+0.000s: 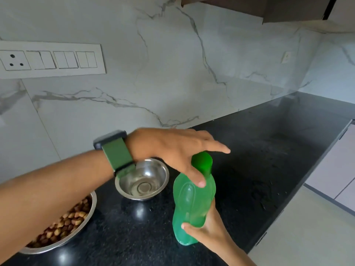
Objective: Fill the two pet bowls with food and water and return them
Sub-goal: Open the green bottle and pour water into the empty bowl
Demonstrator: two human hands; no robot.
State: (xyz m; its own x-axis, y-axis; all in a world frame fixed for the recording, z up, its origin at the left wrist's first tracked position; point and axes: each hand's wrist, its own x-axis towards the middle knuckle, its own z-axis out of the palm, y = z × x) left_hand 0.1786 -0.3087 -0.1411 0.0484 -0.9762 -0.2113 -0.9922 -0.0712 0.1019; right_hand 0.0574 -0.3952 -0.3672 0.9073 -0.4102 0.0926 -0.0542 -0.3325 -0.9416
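The right hand point(208, 230) comes from below and grips the lower body of the translucent green plastic bottle point(193, 198). The left hand point(178, 150) reaches across above the bottle, fingers mostly straight, thumb against its shoulder, just below the cap.

Open black worktop point(269, 160) toward the right edge; two steel bowls point(143, 179) and a green bottle point(192, 204) crowding the left front.
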